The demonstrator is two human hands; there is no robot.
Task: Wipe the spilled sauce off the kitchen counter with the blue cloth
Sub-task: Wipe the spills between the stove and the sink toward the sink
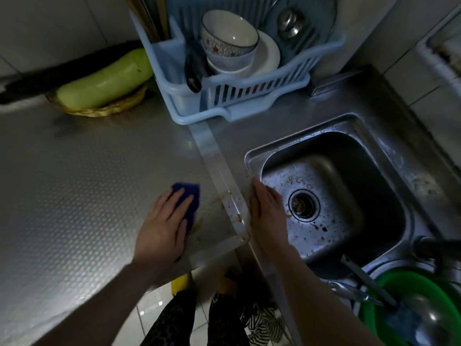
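Note:
My left hand (164, 226) lies flat on the blue cloth (190, 193), pressing it onto the metal counter (87, 176) near the front edge. Yellowish-brown sauce smears (198, 224) show just right of the cloth. More brown drips (234, 208) run along the clear strip at the counter's right edge. My right hand (267, 213) rests with straight fingers along the left rim of the steel sink (374, 156), holding nothing.
A blue dish rack (239, 101) with bowls and a lid stands at the back. A green gourd in a wicker basket (104, 81) sits back left. The sink basin is spattered; a green basin (389, 288) with utensils is at lower right.

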